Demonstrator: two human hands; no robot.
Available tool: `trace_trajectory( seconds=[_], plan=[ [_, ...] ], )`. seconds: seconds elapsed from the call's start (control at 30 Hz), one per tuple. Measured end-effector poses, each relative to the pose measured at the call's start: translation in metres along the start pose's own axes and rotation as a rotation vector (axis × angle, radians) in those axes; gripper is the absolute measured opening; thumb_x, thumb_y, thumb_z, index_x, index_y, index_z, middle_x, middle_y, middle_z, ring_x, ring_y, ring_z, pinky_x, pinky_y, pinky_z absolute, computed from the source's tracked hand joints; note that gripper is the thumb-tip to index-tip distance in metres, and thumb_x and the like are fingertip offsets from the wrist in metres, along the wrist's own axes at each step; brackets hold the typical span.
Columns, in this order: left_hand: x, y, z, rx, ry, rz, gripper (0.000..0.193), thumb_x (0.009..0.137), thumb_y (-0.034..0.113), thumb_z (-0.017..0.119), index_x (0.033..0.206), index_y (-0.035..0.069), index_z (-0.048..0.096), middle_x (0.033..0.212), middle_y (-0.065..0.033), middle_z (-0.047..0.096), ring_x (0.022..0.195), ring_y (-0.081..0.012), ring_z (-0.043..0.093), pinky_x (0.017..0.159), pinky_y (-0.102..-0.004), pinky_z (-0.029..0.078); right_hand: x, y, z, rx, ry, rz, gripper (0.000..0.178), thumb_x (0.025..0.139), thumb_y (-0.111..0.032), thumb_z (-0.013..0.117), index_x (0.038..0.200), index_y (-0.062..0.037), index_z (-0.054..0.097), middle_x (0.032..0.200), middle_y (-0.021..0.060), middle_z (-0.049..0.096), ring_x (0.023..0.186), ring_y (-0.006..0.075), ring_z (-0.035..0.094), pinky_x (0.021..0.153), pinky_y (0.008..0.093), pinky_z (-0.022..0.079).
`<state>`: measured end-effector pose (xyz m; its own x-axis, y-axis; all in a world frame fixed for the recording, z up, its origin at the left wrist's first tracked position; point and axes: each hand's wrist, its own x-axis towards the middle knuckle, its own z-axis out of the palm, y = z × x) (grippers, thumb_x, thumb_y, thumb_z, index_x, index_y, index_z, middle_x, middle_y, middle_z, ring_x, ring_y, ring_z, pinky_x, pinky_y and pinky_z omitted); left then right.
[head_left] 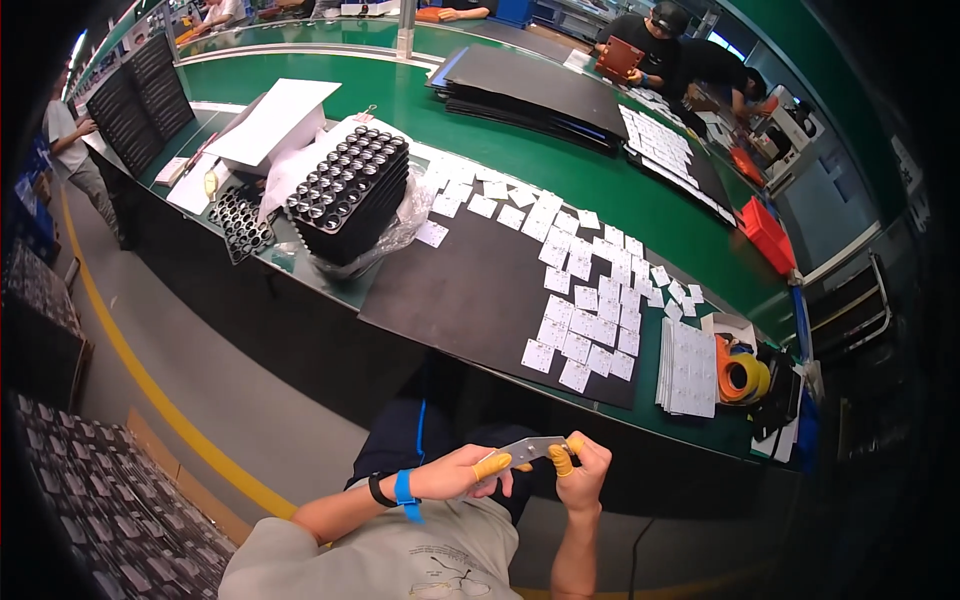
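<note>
Close to my body, below the table's front edge, I hold a flat grey plate (531,449) with small holes or marks on it. My left hand (462,475) is closed on its left end, with a yellow finger cot on the thumb and a blue band round the wrist. My right hand (585,474) pinches the other end, its fingers also in yellow cots. Beyond my hands, many small white square boards (578,345) lie loosely spread over a black mat (450,290). A stack of white panels (688,372) stands to their right.
Black trays (350,190) of round metal parts are piled at the left, partly in clear plastic. Rolls of orange and yellow tape (742,377) sit at the right near a red bin (766,236). Black sheets (530,90) lie stacked farther back. Other people work beyond.
</note>
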<state>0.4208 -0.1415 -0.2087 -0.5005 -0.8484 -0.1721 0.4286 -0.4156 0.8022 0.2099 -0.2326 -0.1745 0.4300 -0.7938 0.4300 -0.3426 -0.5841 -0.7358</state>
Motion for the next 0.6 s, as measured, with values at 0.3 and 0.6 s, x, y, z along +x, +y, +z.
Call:
trace_trajectory(
  seconds=[0.3,0.6],
  plan=[
    [-0.019,0.025,0.026,0.246,-0.191,-0.044,0.042,0.11,0.037,0.039,0.112,0.003,0.063,0.069,0.003,0.051,0.059,-0.0049,0.041,0.056,-0.0238,0.036,-0.034,0.012,-0.001,0.433,-0.048,0.112,0.047,0.097,-0.031,0.063,0.064,0.0009,0.055,0.054,0.0049,0.05,0.046,0.0139,0.048,0.046,0.0297,0.032],
    [-0.018,0.023,0.001,0.124,-0.332,-0.067,0.056,0.109,0.048,0.04,0.093,0.0,0.064,0.067,0.0028,0.049,0.062,-0.0067,0.043,0.061,-0.0253,0.039,-0.045,0.02,0.043,1.604,-0.112,1.05,0.043,0.104,-0.045,0.052,0.079,-0.0121,0.065,0.064,0.0017,0.064,0.048,0.0143,0.056,0.039,0.0294,0.039]
  ],
)
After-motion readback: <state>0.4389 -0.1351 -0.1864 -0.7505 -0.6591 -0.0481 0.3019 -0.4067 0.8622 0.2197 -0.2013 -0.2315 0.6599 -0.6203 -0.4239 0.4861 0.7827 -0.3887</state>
